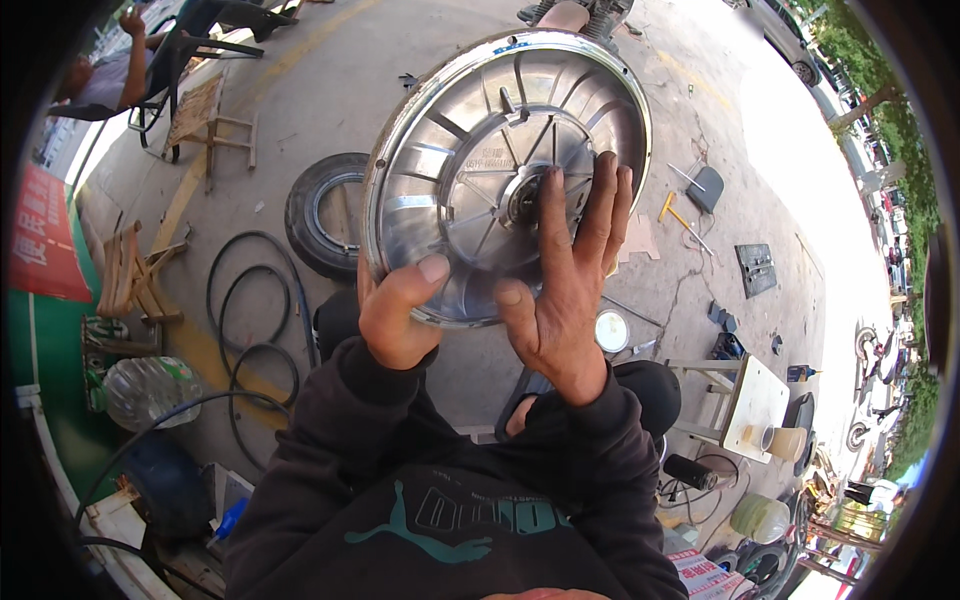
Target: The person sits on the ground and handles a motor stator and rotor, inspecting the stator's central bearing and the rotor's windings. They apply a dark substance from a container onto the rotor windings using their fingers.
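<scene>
A large shiny metal wheel hub [470, 160] with ribbed spokes and a bright rim is held up in front of me, its ribbed face toward me. My left hand [395, 310] grips its lower rim, thumb on the front face. My right hand [570, 270] lies flat against the hub with fingers spread, fingertips near the dark central axle [525, 200].
On the concrete ground below lie a black tyre [315, 215], coiled black hoses [245, 320], a wooden stool [215, 120], a yellow-handled tool [672, 212], a small round tin [611, 330] and a low table with a cup [770, 420]. A person sits at the far left [110, 70].
</scene>
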Available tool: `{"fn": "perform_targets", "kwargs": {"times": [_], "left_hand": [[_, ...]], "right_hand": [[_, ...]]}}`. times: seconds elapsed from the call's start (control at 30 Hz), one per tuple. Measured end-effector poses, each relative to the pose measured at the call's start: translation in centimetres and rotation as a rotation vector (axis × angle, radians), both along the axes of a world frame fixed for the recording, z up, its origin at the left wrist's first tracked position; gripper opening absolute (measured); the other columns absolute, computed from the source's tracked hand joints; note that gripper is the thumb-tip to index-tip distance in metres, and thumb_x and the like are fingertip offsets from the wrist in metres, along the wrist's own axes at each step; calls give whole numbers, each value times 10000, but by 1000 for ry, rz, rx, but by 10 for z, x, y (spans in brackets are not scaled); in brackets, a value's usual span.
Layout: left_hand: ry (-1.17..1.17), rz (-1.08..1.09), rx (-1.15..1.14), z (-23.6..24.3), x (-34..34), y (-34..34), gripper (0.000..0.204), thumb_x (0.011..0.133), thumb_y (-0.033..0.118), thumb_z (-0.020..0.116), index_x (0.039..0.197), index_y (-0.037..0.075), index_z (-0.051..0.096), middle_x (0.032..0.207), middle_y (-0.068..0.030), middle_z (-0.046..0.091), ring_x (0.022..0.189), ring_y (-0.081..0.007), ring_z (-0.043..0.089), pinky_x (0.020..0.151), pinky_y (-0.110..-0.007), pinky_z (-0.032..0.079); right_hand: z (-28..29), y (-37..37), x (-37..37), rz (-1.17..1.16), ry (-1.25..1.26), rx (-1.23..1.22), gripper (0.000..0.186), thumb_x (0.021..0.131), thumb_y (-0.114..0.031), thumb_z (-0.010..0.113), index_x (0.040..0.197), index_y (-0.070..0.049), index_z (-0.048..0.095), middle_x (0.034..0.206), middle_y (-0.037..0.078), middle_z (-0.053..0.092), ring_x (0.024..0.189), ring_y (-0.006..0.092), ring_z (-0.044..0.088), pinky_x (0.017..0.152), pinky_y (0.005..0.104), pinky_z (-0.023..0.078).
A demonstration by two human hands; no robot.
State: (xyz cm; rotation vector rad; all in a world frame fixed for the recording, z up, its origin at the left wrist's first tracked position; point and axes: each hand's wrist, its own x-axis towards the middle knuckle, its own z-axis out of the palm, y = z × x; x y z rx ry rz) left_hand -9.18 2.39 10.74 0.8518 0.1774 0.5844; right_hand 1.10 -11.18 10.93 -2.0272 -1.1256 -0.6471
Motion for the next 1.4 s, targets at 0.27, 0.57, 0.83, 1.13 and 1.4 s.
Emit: {"fn": "perform_targets", "kwargs": {"times": [0.27,0.57,0.83,1.13,1.4], "left_hand": [[66,81,226,-10,1,2,491,838,60,524,1311,-65,483,1247,-155,601,1070,-201,619,938,-334,502],[13,256,504,-24,0,8,272,888,-8,643,1146,25,562,1221,-254,629,1091,-292,653,944,-404,529],[-55,298,847,-26,-6,15,403,899,96,495,1242,-113,530,1234,-225,631,1129,-272,634,979,-383,513],[-28,4,163,8,-2,7,465,844,97,478,1262,-89,559,1189,-186,672,1067,-243,672,909,-345,544],[99,171,357,-6,-2,9,427,875,51,475,1274,-83,544,1227,-186,647,1112,-242,643,954,-355,515]], "right_hand": [[-1,1,-8,-114,-106,-150,831,936,-714,414,1510,-114,438,1598,279,242,1474,500,176,1152,605,152],[5,-9,-22,-195,-275,-335,773,944,-720,393,1461,-162,525,1603,259,258,1490,457,174,1177,573,130],[6,-8,6,5,-37,7,819,917,-763,391,1438,-152,554,1600,300,207,1474,512,155,1167,568,180],[5,-5,2,17,-86,-98,825,892,-790,396,1431,-189,568,1579,278,290,1465,489,203,1155,574,174],[8,-9,-14,-165,-229,-330,813,904,-801,314,1432,-237,568,1574,224,344,1477,437,230,1185,543,129]]}}
